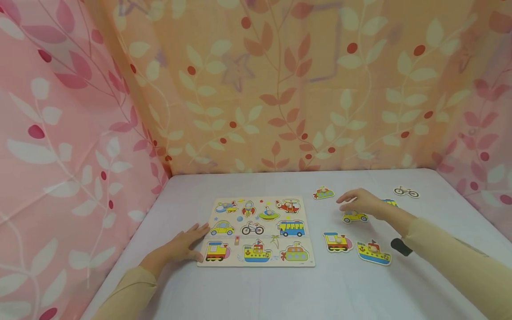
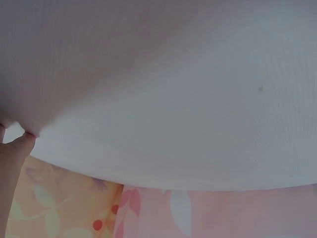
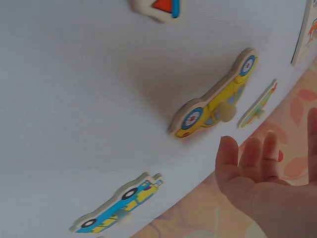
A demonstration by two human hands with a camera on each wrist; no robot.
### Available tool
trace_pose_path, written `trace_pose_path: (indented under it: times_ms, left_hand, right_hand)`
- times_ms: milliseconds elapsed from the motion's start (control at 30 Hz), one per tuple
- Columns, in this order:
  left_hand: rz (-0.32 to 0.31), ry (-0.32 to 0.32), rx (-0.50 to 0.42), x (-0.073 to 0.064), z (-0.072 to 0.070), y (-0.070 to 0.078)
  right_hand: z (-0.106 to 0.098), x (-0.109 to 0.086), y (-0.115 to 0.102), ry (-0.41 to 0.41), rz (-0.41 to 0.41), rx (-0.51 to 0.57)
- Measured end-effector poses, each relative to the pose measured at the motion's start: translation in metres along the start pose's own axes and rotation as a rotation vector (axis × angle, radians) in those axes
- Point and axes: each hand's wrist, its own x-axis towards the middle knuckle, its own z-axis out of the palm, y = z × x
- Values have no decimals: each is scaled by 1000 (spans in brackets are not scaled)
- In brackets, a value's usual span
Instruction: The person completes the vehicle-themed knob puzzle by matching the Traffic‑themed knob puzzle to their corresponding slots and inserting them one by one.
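Note:
A wooden peg puzzle board (image 1: 240,263) with vehicle pictures lies on the table. My left hand (image 1: 187,242) rests at its left edge, fingers fairly straight, thumb near the lower corner. In the left wrist view only part of this hand (image 2: 17,153) shows. Knobbed airplane, rocket, flying saucer and helicopter pieces sit in the top row. Over the loose yellow car piece (image 1: 354,217) hovers my right hand (image 1: 366,204), fingers loosely bent, holding nothing. In the right wrist view the car's wooden knob (image 3: 227,112) stands just beyond the fingertips (image 3: 229,144).
Around the right hand lie more loose pieces: a submarine (image 1: 323,193), a bicycle (image 1: 406,192), a train (image 1: 338,242), a ship (image 1: 374,253) and a bus (image 1: 390,202) partly hidden by the hand. A black object (image 1: 401,247) shows at the right wrist. Patterned curtains (image 1: 256,89) surround the table.

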Motion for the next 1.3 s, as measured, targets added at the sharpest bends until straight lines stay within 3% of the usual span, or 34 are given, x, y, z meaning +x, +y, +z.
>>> trace_pose_path:
  times_ms: [267, 533, 867, 1300]
  left_hand:
    - [3, 2, 9, 3, 2, -3]
    - [12, 6, 19, 4, 1, -4]
    - [8, -2, -12, -1, -1, 2]
    - [10, -5, -16, 0, -1, 2]
  right_hand:
    - [-9, -2, 29, -36, -65, -6]
    - [-15, 1, 49, -71, -79, -23]
    - [-17, 14, 55, -172, 8, -49]
    - [-12, 15, 59, -102, 32, -72]
